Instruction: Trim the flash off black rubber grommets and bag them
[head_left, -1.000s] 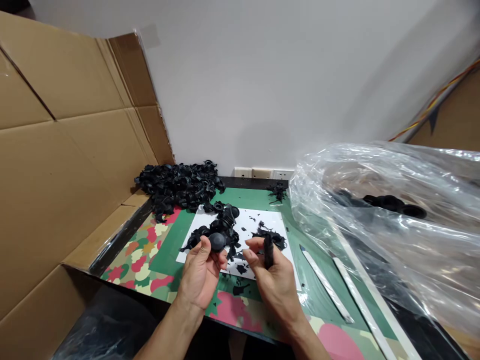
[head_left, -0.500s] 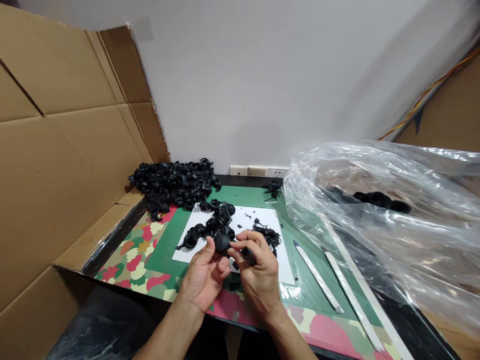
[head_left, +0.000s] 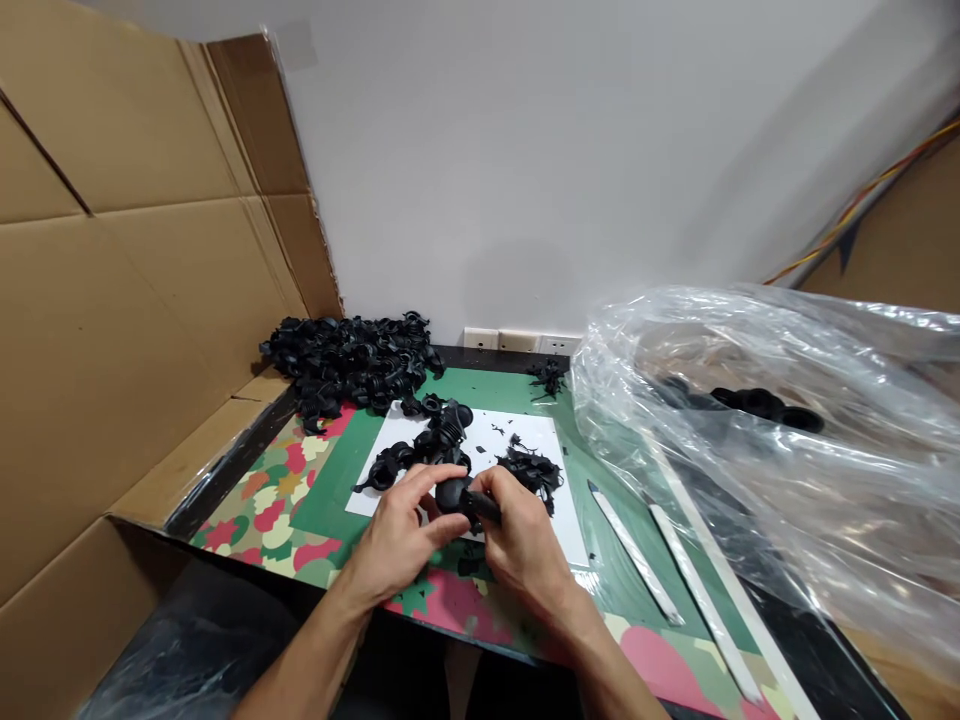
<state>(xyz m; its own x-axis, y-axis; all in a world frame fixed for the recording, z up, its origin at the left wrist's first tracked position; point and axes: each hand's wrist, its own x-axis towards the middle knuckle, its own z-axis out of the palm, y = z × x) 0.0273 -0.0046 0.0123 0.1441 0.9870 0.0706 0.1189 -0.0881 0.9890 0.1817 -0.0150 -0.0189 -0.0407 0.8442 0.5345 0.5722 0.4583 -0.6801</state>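
My left hand [head_left: 405, 530] is closed round a rounded black rubber part [head_left: 452, 495], thumb below and fingers above. My right hand [head_left: 525, 530] grips a dark, handle-like piece [head_left: 484, 507] whose far end meets the right side of the rubber part. What sort of tool it is, I cannot make out. Both hands are over the near part of a white sheet [head_left: 574, 530]. Just beyond them a cluster of similar black rubber parts [head_left: 442, 430] lies on the sheet. To the right is a heap of thin black trimmings [head_left: 532, 470].
A large pile of black rubber pieces [head_left: 352, 360] sits at the back left beside a cardboard panel [head_left: 150, 300]. Two white-wrapped sticks [head_left: 637, 555] lie on the green mat [head_left: 330, 510]. At right, clear plastic bagging [head_left: 750, 470] covers black rings [head_left: 761, 403].
My left hand has turned from palm up to wrapping the rubber part from the side. The piece in my right hand has swung to point left against the part.
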